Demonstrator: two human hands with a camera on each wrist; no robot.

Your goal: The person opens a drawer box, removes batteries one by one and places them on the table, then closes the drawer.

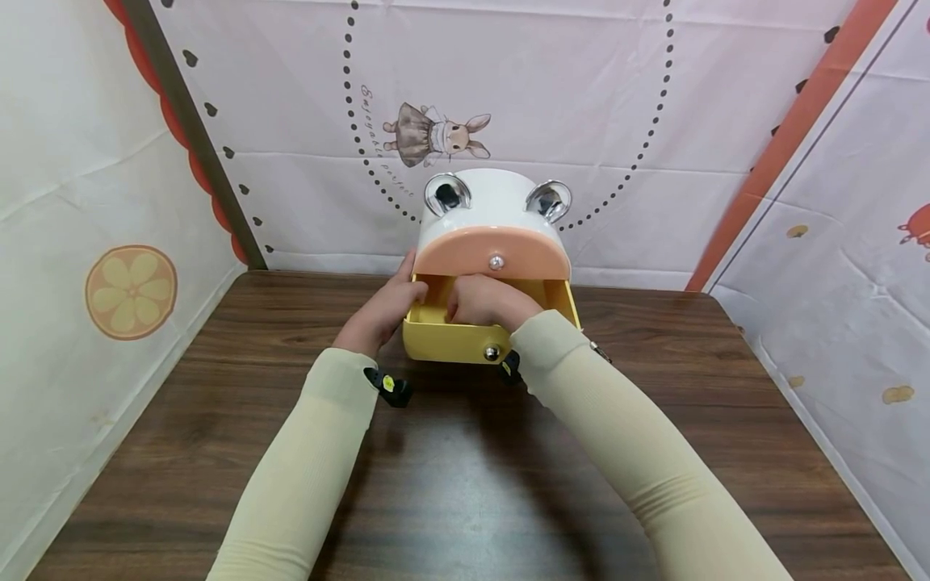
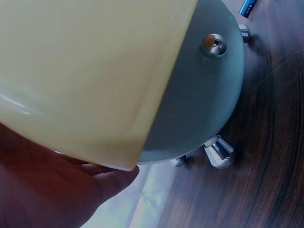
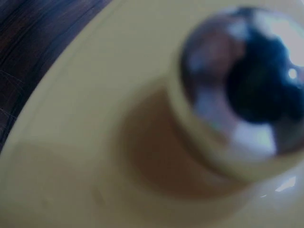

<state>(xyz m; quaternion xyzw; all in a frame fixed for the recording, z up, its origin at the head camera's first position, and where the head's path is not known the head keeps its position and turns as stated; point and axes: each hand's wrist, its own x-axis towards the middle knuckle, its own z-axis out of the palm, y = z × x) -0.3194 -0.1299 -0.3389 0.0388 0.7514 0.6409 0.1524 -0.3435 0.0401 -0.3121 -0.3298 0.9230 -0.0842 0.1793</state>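
A small animal-shaped drawer cabinet (image 1: 479, 194) stands on the table, white on top with two shiny silver ears. Its yellow drawer (image 1: 450, 343) is pulled out under a peach drawer (image 1: 465, 252). My left hand (image 1: 381, 315) holds the yellow drawer's left side, thumb over the rim and fingers along the outside. In the left wrist view those fingers (image 2: 111, 183) show beside the drawer's edge. Inside the yellow drawer is my right hand (image 1: 490, 300), fingers bent down; their tips and anything in them are hidden. The drawer's silver knob (image 3: 247, 85) fills much of the right wrist view.
Below the yellow drawer, the left wrist view shows a blue-green drawer front (image 2: 204, 95) with a silver knob and silver feet (image 2: 219, 152). A small blue object (image 2: 247, 7) lies on the dark wood table (image 1: 450, 484). Printed cloth (image 1: 581, 97) hangs behind and at both sides.
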